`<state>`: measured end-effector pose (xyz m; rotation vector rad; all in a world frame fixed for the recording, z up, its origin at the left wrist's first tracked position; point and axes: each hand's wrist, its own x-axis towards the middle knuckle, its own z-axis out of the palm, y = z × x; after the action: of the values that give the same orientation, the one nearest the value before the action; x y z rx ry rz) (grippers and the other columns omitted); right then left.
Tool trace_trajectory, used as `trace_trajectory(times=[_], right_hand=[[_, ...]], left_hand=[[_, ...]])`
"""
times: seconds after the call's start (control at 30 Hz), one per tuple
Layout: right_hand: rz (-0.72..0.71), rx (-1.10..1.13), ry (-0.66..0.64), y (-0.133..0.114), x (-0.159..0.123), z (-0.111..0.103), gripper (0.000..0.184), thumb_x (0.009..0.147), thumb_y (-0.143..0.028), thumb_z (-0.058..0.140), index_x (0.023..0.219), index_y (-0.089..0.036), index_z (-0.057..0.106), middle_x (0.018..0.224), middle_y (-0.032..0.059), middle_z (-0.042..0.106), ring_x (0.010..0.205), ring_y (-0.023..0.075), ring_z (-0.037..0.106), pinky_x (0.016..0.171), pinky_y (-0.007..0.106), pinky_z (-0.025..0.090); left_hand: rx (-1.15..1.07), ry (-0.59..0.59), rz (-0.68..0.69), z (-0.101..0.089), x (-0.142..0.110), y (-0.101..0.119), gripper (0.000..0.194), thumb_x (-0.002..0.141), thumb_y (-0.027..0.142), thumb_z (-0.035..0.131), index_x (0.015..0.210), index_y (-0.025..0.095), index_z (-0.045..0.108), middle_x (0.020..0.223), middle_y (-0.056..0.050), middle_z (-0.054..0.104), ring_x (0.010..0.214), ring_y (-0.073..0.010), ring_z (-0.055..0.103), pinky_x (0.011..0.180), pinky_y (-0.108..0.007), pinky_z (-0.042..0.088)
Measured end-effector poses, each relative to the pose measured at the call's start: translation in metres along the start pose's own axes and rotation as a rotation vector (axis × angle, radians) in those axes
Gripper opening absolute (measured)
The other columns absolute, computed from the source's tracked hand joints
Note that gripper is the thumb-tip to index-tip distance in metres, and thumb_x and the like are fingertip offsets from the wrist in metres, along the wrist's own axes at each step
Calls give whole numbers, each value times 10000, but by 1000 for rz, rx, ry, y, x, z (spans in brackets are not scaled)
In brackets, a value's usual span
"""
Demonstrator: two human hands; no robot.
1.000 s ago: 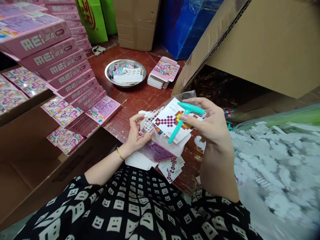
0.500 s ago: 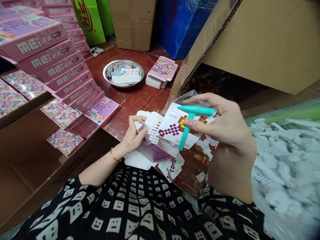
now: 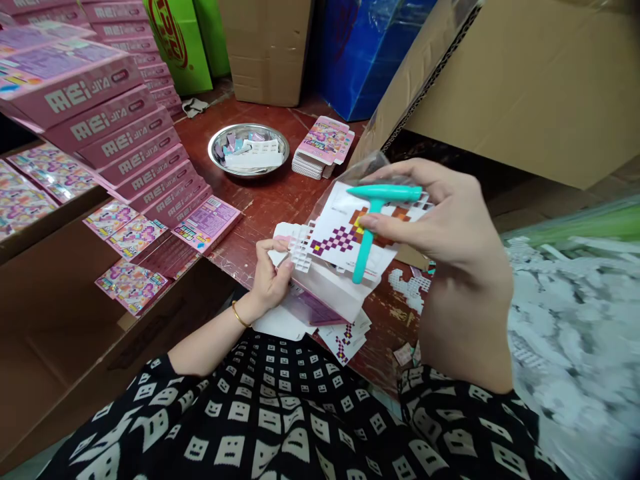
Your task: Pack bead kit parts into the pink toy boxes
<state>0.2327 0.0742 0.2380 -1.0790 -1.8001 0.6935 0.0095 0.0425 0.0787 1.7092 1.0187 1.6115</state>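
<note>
The teal toy hammer (image 3: 364, 257) lay across the pattern card (image 3: 333, 230) above the open box (image 3: 337, 293), the right hand's (image 3: 453, 223) fingers clamped on both; a slack thumb could have dropped it. The left hand (image 3: 270, 280) gripped the box's end, where the white grid (image 3: 301, 248) might have snagged, over the bench (image 3: 257, 210).

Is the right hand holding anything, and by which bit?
The right hand holds a teal hammer-shaped tool by its handle, just below the head, over a patterned white card.
</note>
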Motion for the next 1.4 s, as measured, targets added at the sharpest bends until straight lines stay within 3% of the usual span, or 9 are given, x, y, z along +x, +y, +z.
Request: trace_trajectory(times=[0.1,0.23,0.43,0.6,0.8,1.03,1.13,1.27,1.4], right_hand=[[136,122,73,-5,-3,-7,428,603,-311,914,981,-229,733,900,-5,732,712,134,667,654,282,583],[232,180,-56,0,-6,-9,468,612,-362,908,1004,-189,721,942,24,739,749,143,679,693,288,592],[131,-55,-164,12,-16,-2,448,712,-434,838,1048,-172,699,1000,59,748,888,201,699,817,365,601],[57,-204,-101,3,-26,-3,398,757,-420,804,1062,-194,686,1045,53,739,930,220,697,840,370,587],[2,-307,-27,0,-34,3,359,793,-387,765,1077,-190,667,1031,57,733,913,212,696,806,350,580],[-140,-139,-249,6,-34,9,327,800,-331,757,1091,-222,655,1053,34,724,907,180,696,815,311,577],[-150,-83,-244,7,-25,8,426,760,-265,759,1154,-204,608,1107,49,692,954,181,682,816,293,567],[-154,-176,-399,3,-25,23,448,725,-134,639,1161,-192,551,1017,33,665,847,151,656,752,266,548],[-264,-273,-341,7,-43,41,522,725,-99,566,1227,-201,467,1072,71,620,899,175,639,786,310,570]], left_hand=[[-86,-191,-39,-7,19,9,253,910,441,612,882,227,481,862,-11,622,857,-177,628,794,-319,494],[-172,-486,-133,-22,44,22,180,837,305,692,770,177,584,833,-27,680,795,-152,628,767,-279,484],[-146,-574,-320,-30,54,24,195,749,212,646,932,154,680,893,-41,720,751,-151,635,667,-241,486],[-146,-495,-368,-24,47,20,319,706,173,555,991,175,698,879,-14,717,683,-135,606,611,-229,471],[-78,-223,-307,-13,30,10,193,798,255,578,906,181,720,761,-2,684,615,-136,559,567,-241,443],[-25,80,-146,-3,12,4,293,964,402,530,997,176,713,941,-49,737,816,-164,663,734,-273,505],[-10,110,-44,-1,12,10,310,988,421,514,1053,183,703,975,-54,738,827,-159,672,737,-266,510],[-21,68,61,4,16,16,373,1026,429,426,996,188,709,900,-55,730,810,-164,680,733,-275,523],[-10,43,161,9,18,18,423,770,556,769,1001,212,684,919,-55,730,817,-230,712,705,-332,580]])
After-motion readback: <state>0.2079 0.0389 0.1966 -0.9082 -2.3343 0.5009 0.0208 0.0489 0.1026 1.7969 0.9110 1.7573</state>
